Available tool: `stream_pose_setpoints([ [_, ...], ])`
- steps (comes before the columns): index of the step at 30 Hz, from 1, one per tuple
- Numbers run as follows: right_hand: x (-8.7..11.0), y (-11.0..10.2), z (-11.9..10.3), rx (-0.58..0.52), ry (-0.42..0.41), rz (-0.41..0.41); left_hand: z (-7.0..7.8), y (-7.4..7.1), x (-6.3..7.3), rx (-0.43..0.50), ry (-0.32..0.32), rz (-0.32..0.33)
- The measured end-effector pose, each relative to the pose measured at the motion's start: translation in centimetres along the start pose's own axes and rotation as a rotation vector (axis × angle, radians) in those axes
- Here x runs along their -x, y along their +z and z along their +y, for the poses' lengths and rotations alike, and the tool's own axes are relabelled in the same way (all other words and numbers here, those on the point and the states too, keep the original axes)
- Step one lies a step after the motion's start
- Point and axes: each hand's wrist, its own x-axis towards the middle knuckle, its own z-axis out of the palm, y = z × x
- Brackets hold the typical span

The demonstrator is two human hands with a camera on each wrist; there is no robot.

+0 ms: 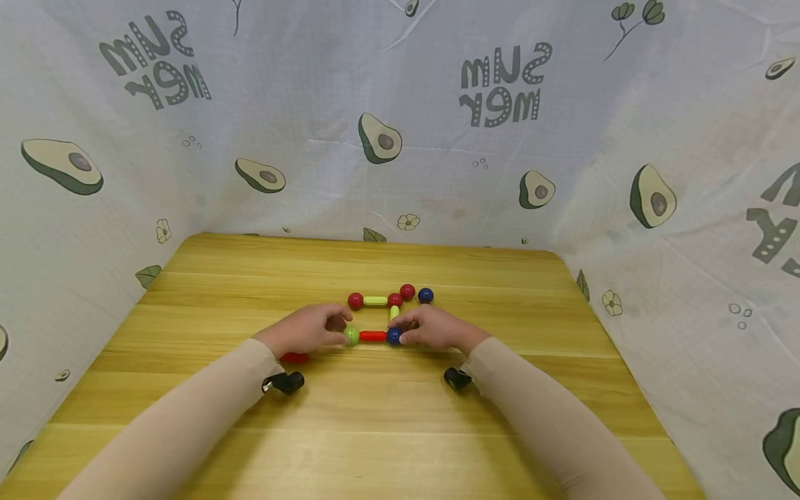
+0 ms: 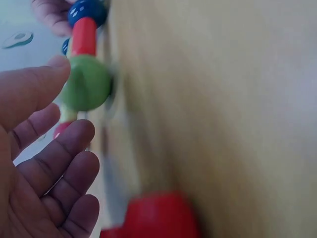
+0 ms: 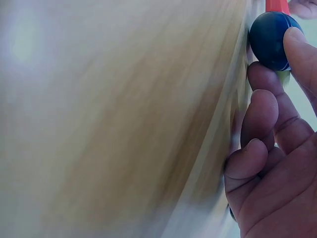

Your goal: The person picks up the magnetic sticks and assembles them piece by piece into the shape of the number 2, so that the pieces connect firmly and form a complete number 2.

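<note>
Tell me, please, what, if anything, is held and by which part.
The right hand pinches the red rod's blue ball by its outer side; the left hand, at the green ball, grips nothing.

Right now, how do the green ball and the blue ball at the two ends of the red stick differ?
In the head view, the green ball is at the left end of the red stick, the blue ball at its right end. The green ball is light, the blue ball dark. The right hand pinches the blue ball; the left hand is beside the green ball, contact unclear. Both are round.
</note>
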Motion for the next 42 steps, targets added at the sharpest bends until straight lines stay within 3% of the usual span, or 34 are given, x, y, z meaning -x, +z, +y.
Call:
stream_pose_setpoints([
  [4,-0.4,-0.1,-0.2,0.000,0.003,-0.005,-0.7,-1.2,1.0,-0.007,-0.011,0.021],
  [14,-1.2,-0.3,-0.3,-0.015,0.018,0.003,-3.3,-2.9,3.1,-0.067,-0.045,-0.010],
  [26,-1.8,-0.5,-0.8,0.018,0.003,0.012,-4.3,-3.1,4.7,-0.149,-0.129,0.028],
  [42,-2.1,-0.5,-0.9,-0.018,0.030,0.024,-4.5,-2.8,4.8,-0.169,-0.172,0.052],
])
